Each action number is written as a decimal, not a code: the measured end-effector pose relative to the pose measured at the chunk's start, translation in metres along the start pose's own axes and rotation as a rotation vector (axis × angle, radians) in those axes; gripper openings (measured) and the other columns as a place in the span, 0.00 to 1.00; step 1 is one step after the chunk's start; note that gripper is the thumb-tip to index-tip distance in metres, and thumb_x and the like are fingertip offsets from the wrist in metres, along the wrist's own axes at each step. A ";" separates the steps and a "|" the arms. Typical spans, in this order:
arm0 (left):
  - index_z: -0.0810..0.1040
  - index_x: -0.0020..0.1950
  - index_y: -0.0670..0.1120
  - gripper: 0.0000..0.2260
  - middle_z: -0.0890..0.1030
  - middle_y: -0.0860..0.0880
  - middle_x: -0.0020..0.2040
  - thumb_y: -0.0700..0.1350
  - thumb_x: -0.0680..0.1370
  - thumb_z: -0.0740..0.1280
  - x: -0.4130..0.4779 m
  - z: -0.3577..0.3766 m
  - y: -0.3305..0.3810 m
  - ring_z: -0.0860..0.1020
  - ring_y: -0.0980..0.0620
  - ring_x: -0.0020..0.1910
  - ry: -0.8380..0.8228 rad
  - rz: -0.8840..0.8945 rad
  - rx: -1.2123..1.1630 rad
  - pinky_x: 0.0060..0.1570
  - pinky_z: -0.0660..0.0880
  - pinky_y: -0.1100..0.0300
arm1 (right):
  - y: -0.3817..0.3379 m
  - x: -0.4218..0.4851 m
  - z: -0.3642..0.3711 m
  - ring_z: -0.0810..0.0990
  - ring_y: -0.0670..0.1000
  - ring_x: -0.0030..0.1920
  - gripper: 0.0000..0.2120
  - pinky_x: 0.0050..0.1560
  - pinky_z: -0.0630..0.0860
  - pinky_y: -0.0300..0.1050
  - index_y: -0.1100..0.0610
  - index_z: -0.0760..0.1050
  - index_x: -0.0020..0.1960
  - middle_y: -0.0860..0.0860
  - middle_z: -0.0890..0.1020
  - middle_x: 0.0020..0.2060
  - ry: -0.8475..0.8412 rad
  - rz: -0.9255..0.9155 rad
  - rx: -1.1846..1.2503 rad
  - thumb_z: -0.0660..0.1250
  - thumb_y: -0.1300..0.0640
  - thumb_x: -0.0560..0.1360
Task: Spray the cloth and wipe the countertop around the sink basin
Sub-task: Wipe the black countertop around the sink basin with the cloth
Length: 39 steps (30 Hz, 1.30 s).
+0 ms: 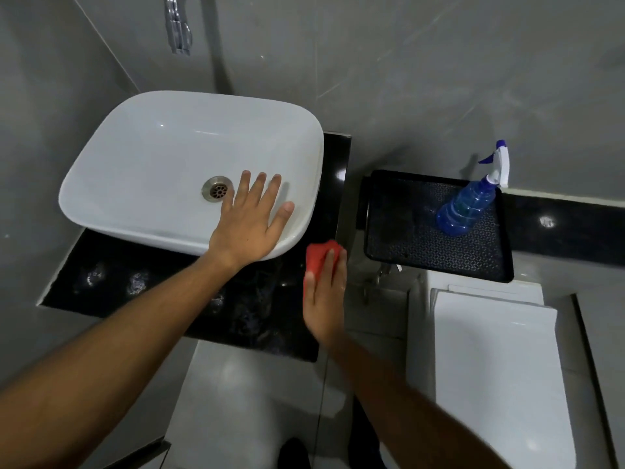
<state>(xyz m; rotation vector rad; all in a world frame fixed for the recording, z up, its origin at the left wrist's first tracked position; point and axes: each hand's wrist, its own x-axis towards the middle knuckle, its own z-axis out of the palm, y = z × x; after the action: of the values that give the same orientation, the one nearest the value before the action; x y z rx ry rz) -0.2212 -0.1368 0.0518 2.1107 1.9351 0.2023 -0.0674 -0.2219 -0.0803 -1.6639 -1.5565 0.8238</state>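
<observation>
A white sink basin (162, 157) sits on a black countertop (142, 282). My left hand (252, 221) lies flat and spread on the basin's near right rim, holding nothing. My right hand (326, 296) presses a red cloth (319, 255) onto the countertop's right end, just right of the basin. A blue spray bottle (468, 204) with a white and blue trigger stands on a black tray (406, 238) to the right, apart from both hands.
A chrome tap (177, 28) hangs on the grey wall above the basin. A white toilet cistern and lid (490, 360) sit below the tray. A black ledge (568, 228) runs along the right wall. Pale floor tiles and my shoe (294, 453) show below.
</observation>
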 end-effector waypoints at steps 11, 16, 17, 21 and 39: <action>0.47 0.82 0.55 0.30 0.51 0.51 0.83 0.66 0.82 0.40 0.003 0.005 -0.005 0.40 0.53 0.81 0.047 -0.005 -0.013 0.78 0.46 0.46 | 0.003 0.299 -0.010 0.52 0.73 0.75 0.28 0.76 0.52 0.61 0.70 0.52 0.75 0.73 0.53 0.74 -0.018 -0.082 -0.220 0.56 0.57 0.81; 0.48 0.82 0.53 0.31 0.52 0.50 0.83 0.65 0.82 0.40 0.004 0.002 -0.004 0.40 0.52 0.81 0.024 -0.027 -0.018 0.79 0.46 0.45 | 0.012 0.304 -0.015 0.46 0.68 0.77 0.27 0.76 0.43 0.64 0.63 0.54 0.76 0.63 0.53 0.77 -0.124 -0.302 -0.564 0.51 0.52 0.82; 0.48 0.82 0.53 0.31 0.52 0.50 0.83 0.65 0.82 0.40 0.006 0.001 -0.003 0.41 0.51 0.81 0.018 -0.031 -0.020 0.79 0.45 0.45 | 0.013 0.298 -0.018 0.46 0.66 0.77 0.27 0.76 0.43 0.64 0.61 0.54 0.77 0.61 0.54 0.78 -0.160 -0.368 -0.598 0.51 0.51 0.82; 0.49 0.82 0.53 0.30 0.51 0.50 0.83 0.63 0.82 0.41 0.005 -0.002 0.001 0.42 0.49 0.81 0.000 -0.050 -0.029 0.78 0.43 0.45 | 0.015 0.230 -0.026 0.47 0.62 0.78 0.27 0.77 0.44 0.63 0.59 0.52 0.77 0.58 0.55 0.78 -0.270 -0.434 -0.639 0.50 0.51 0.81; 0.55 0.81 0.47 0.28 0.55 0.44 0.82 0.58 0.84 0.44 0.007 0.002 -0.010 0.49 0.43 0.81 0.074 0.032 -0.137 0.78 0.46 0.39 | -0.069 -0.025 0.051 0.42 0.63 0.78 0.30 0.77 0.45 0.63 0.62 0.41 0.77 0.62 0.46 0.78 -0.188 -0.044 -0.681 0.44 0.49 0.82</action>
<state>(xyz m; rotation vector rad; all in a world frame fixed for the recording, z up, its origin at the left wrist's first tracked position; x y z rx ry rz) -0.2290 -0.1295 0.0462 2.0728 1.8715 0.4129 -0.1492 -0.2417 -0.0510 -2.0439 -2.1599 0.4516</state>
